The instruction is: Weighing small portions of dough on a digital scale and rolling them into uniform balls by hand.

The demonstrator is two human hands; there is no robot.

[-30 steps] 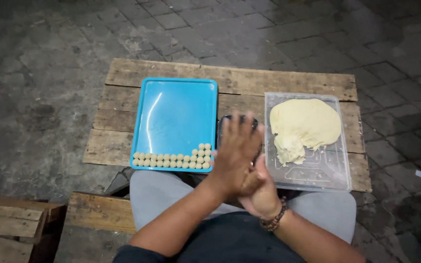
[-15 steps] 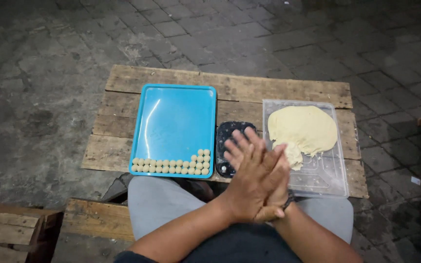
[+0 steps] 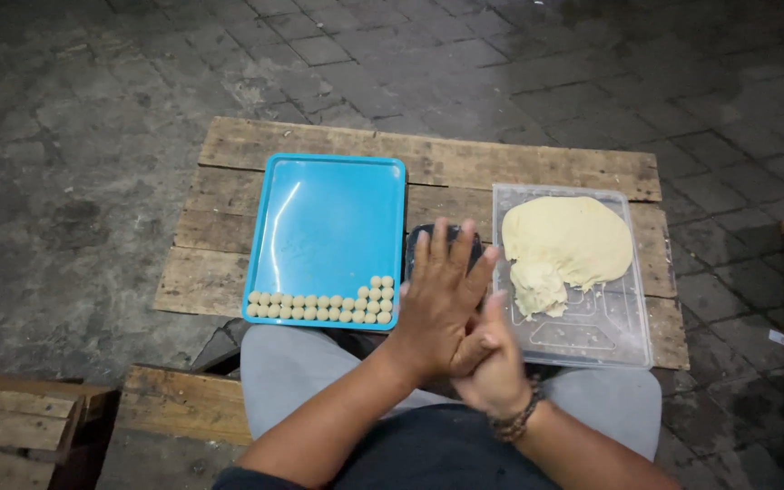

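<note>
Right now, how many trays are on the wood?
3: blue tray left, clear tray right, dark tray between them, mostly hidden behind the left hand.

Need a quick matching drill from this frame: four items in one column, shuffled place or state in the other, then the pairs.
Items:
1. blue tray
2. dough mass
3. dough balls
4. left hand

States:
A. pressed flat over the right hand
B. lined along the tray's near edge
C. heaped in the clear tray
D. left side of the wooden pallet

Pairs: 1-D, 2-C, 3-B, 4-A
</note>
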